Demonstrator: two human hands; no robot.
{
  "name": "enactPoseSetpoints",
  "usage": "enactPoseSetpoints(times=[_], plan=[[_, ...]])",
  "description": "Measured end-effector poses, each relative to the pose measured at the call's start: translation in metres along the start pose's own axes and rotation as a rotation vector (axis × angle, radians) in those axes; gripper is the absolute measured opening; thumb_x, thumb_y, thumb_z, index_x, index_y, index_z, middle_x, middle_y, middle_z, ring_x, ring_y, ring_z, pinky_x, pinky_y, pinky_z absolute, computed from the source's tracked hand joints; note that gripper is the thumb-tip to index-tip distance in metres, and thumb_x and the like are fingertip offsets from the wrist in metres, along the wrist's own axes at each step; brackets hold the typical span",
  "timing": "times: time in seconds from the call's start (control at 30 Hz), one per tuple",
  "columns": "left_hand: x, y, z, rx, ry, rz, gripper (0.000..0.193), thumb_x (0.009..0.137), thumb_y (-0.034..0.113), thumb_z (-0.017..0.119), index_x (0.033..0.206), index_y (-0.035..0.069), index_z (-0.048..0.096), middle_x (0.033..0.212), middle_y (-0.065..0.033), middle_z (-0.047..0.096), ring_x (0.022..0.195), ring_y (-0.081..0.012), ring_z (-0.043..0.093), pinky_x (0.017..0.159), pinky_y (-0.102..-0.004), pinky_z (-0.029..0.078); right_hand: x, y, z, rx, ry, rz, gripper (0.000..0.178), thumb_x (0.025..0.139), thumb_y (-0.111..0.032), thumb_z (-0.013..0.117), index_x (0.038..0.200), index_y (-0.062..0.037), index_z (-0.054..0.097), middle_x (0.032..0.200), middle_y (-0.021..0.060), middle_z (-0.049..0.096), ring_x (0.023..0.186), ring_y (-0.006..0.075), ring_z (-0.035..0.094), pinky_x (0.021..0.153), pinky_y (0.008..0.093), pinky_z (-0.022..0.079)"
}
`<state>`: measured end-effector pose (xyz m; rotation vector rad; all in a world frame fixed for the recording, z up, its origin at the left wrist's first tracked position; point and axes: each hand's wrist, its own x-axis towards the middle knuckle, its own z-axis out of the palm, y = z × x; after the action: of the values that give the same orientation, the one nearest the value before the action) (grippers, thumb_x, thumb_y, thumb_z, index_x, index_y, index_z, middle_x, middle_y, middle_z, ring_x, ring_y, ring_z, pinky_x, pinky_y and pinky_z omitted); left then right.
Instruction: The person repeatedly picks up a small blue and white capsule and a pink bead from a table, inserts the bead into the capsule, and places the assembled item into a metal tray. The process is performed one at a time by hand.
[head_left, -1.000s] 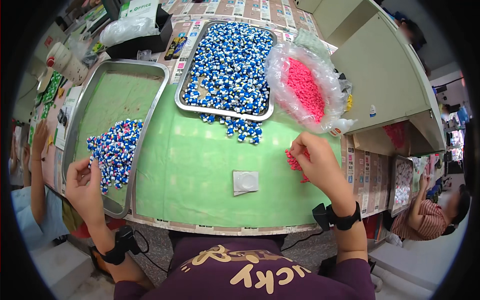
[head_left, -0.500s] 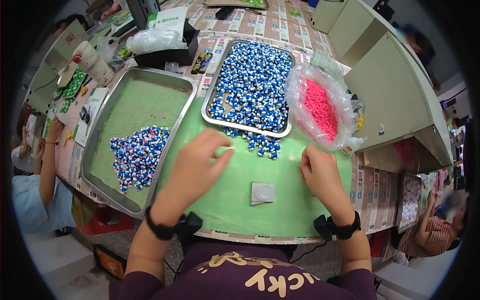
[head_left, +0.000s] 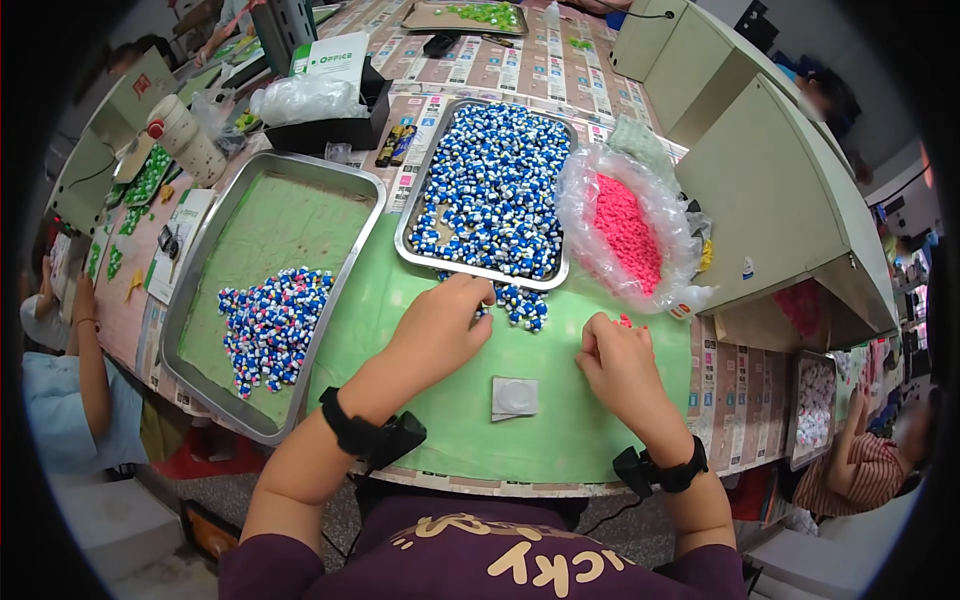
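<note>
My left hand [head_left: 445,325] is at the loose blue-and-white pieces [head_left: 525,308] in front of the middle tray; thumb and fingers are curled together, with blue showing between the tips. My right hand [head_left: 622,368] hovers over the green mat [head_left: 440,430] to the right, fingers pinched; what they hold, if anything, is hidden. A few pinkish-red bits [head_left: 625,321] show just beyond its knuckles. Between the hands, nearer me, lies a small whitish square block [head_left: 514,397] with a round mark on top. Many blue-and-white pieces [head_left: 495,190] fill the metal tray [head_left: 478,275].
An open clear plastic bag [head_left: 580,225] of pink pieces [head_left: 628,235] stands at the right. At the left, a larger tray [head_left: 372,215] holds a heap of blue, white and pink pieces [head_left: 275,325]. Beige cabinets [head_left: 770,190] border the right. Other people sit at both sides.
My left hand has moved forward and right onto the loose blue-and-white pieces, its fingers closing. My right hand stays pinched and has shifted slightly. The view has shifted a little.
</note>
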<state>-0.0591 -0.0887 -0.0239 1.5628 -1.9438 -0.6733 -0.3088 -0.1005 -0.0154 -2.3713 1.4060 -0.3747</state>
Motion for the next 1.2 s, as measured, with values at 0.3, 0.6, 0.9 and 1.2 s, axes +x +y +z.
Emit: enactPoseSetpoints(times=[0.3, 0.6, 0.9, 1.2], plan=[[-0.036, 0.037, -0.018, -0.849, -0.180, -0.075, 0.011, 0.090, -0.001, 0.063, 0.099, -0.001, 0.069, 0.097, -0.0060, 0.060, 0.085, -0.0126, 0.063, 0.074, -0.0251, 0.053, 0.005, -0.035, -0.027, 0.395, 0.048, -0.355, 0.024, 0.076, 0.006, 0.065, 0.086, -0.0097, 0.050, 0.086, 0.0063, 0.060, 0.082, 0.0272, 0.058, 0.081, 0.0395, 0.039], [-0.045, 0.057, -0.027, -0.863, -0.173, 0.009, 0.007, 0.092, 0.004, 0.064, 0.095, -0.001, 0.068, 0.095, -0.0053, 0.061, 0.076, -0.0108, 0.062, 0.065, -0.0244, 0.052, -0.007, -0.059, -0.040, 0.421, 0.142, -0.539, 0.025, 0.079, 0.006, 0.069, 0.085, -0.0094, 0.050, 0.092, 0.0039, 0.062, 0.081, 0.0237, 0.060, 0.081, 0.0381, 0.044], [-0.057, 0.067, -0.010, -0.878, 0.110, 0.006, 0.006, 0.090, -0.002, 0.062, 0.093, -0.002, 0.067, 0.094, -0.0057, 0.061, 0.073, -0.0118, 0.062, 0.060, -0.0237, 0.051, -0.019, -0.077, -0.027, 0.863, 0.189, -0.254, 0.024, 0.084, 0.013, 0.061, 0.081, -0.0046, 0.045, 0.092, 0.0119, 0.062, 0.079, 0.0161, 0.060, 0.069, 0.0264, 0.048], [-0.064, 0.035, -0.034, -0.780, 0.208, -0.122, 0.021, 0.091, -0.005, 0.059, 0.111, -0.003, 0.064, 0.111, -0.0090, 0.061, 0.093, -0.0143, 0.062, 0.081, -0.0277, 0.055, -0.004, -0.053, -0.025, 0.236, -0.091, -0.383, 0.022, 0.073, 0.010, 0.054, 0.084, -0.0073, 0.047, 0.079, 0.0067, 0.055, 0.078, 0.0281, 0.055, 0.082, 0.0382, 0.039]])
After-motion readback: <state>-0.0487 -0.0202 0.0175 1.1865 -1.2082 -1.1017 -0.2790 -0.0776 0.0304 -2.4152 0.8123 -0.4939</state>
